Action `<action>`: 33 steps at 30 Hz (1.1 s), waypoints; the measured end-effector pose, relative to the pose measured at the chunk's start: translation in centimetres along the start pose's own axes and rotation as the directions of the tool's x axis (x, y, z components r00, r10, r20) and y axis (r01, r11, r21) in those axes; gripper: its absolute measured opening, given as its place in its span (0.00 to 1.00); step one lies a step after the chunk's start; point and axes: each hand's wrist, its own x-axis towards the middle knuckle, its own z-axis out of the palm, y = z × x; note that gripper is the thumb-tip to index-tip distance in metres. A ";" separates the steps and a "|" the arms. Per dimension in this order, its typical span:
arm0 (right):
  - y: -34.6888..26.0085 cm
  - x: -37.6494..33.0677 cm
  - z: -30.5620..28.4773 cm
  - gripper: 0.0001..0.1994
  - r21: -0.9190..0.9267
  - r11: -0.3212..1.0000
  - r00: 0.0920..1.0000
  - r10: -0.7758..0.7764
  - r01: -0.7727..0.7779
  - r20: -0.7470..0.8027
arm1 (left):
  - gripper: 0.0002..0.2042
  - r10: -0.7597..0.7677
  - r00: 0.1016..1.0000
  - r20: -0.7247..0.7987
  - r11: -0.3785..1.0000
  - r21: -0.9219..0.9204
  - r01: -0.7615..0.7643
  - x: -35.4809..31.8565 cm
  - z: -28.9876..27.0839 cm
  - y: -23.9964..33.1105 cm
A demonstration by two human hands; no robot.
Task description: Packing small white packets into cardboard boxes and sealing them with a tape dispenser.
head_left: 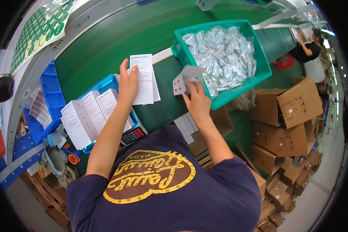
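The left hand [127,83] pinches a white leaflet [142,79] while the right hand [197,101] grips a grey card [186,79], so folding probably follows.

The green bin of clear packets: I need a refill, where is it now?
In the head view, the green bin sits upper right on the green belt, just beyond the right hand, which holds a grey card at its near edge.

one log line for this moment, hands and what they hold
left hand: on white paper sheets | right hand: holding grey flat card | beside: green bin of clear packets
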 end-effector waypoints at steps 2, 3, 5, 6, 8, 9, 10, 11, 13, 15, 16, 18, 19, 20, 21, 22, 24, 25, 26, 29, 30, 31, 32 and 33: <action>1.2 0.1 -0.1 0.09 -0.033 0.998 0.998 -0.047 0.048 0.044 | 0.25 0.385 0.908 -0.164 0.864 0.409 -0.292 -2.1 0.3 2.1; 1.8 0.0 -0.7 0.09 -0.038 0.999 0.999 -0.027 0.028 0.027 | 0.24 0.489 0.869 -0.082 0.827 0.362 -0.431 -3.7 0.0 3.1; 2.4 -0.7 -3.2 0.06 0.028 0.975 0.973 -0.221 0.220 0.072 | 0.26 0.476 0.850 0.225 0.833 0.194 -0.518 -7.4 -0.8 4.2; 1.8 -0.6 -5.4 0.06 0.098 0.944 0.942 -0.323 0.314 0.089 | 0.32 0.465 0.795 0.389 0.830 0.121 -0.545 -8.6 -1.3 4.9; -0.4 -1.1 -11.4 0.07 0.231 0.884 0.896 -0.434 0.406 0.089 | 0.44 0.405 0.694 0.595 0.852 0.030 -0.523 -10.1 -0.4 7.5; -1.4 -1.5 -14.1 0.08 0.298 0.862 0.890 -0.450 0.411 0.073 | 0.50 0.363 0.672 0.646 0.870 0.023 -0.492 -10.6 0.4 8.6; -2.0 -2.2 -16.4 0.09 0.344 0.835 0.874 -0.480 0.429 0.074 | 0.58 0.371 0.603 0.706 0.858 -0.012 -0.514 -10.3 0.9 8.1; -2.6 -2.8 -18.2 0.10 0.390 0.806 0.857 -0.509 0.445 0.074 | 0.58 0.312 0.551 0.774 0.927 -0.121 -0.355 -10.9 1.5 8.2; -4.1 -2.7 -19.2 0.05 0.486 0.735 0.862 -0.502 0.472 -0.078 | 0.55 0.075 0.404 0.912 0.989 -0.014 -0.151 -11.9 1.8 8.1; -3.1 -1.3 -18.5 0.07 0.478 0.697 0.840 -0.373 0.534 -0.395 | 0.48 -0.062 0.445 0.893 0.972 -0.047 0.230 -13.7 2.3 7.6; -1.4 -1.2 -17.9 0.13 0.733 0.670 0.977 0.056 0.117 -0.207 | 0.42 -0.176 0.524 0.833 0.922 -0.047 0.385 -14.5 2.3 7.2; 4.4 3.7 -14.5 0.17 0.549 0.807 0.970 0.241 -0.219 0.033 | 0.39 -0.217 0.654 0.725 0.923 -0.067 0.380 -15.6 2.5 6.1; 9.2 5.6 -11.2 0.21 0.275 0.919 0.955 0.243 -0.282 0.168 | 0.40 -0.245 0.653 0.717 0.918 -0.045 0.394 -15.9 2.4 6.5; 15.1 7.2 -7.2 0.30 -0.155 0.954 0.931 0.287 -0.256 0.226 | 0.40 -0.204 0.666 0.717 0.955 -0.003 0.295 -15.9 2.3 6.0; 19.0 9.0 -3.6 0.34 -0.294 0.881 0.866 0.443 -0.372 0.232 | 0.40 -0.164 0.686 0.709 0.980 0.037 0.196 -15.7 2.0 5.3; 21.9 10.4 -0.3 0.37 -0.428 0.777 0.781 0.585 -0.461 0.219 | 0.42 -0.192 0.667 0.720 0.960 -0.002 0.278 -15.6 2.0 5.3; 28.4 9.9 2.3 0.40 -0.476 0.787 0.838 0.519 -0.392 0.167 | 0.43 -0.157 0.675 0.721 0.970 -0.014 0.241 -15.3 1.9 4.5; 28.0 10.4 2.4 0.37 -0.441 0.819 0.848 0.490 -0.367 0.204 | 0.43 -0.123 0.705 0.699 0.978 -0.034 0.204 -15.4 1.1 3.9; 27.3 11.1 1.4 0.34 -0.410 0.847 0.855 0.459 -0.340 0.240 | 0.44 -0.121 0.724 0.679 0.978 -0.042 0.202 -15.6 0.7 3.8; 24.1 10.0 -3.3 0.27 -0.335 0.883 0.933 0.358 -0.328 0.028 | 0.47 0.001 0.729 0.685 0.991 -0.098 0.091 -16.2 0.3 2.6; 21.7 9.6 -5.1 0.26 -0.272 0.934 0.970 0.243 -0.233 0.003 | 0.49 0.012 0.730 0.683 0.995 -0.084 0.062 -16.4 -0.2 2.6; 15.1 9.5 -7.8 0.24 -0.101 0.944 0.944 0.323 -0.315 0.072 | 0.50 0.002 0.772 0.636 1.000 -0.012 0.008 -16.7 -1.1 2.8; 12.3 8.0 -9.7 0.22 0.197 0.933 0.953 0.303 -0.302 0.025 | 0.50 0.078 0.768 0.635 0.996 -0.020 -0.085 -16.7 -1.3 2.9; 7.7 6.9 -11.4 0.21 0.541 0.805 0.964 0.263 -0.244 0.042 | 0.51 0.053 0.780 0.624 0.998 0.003 -0.069 -16.8 -1.7 2.4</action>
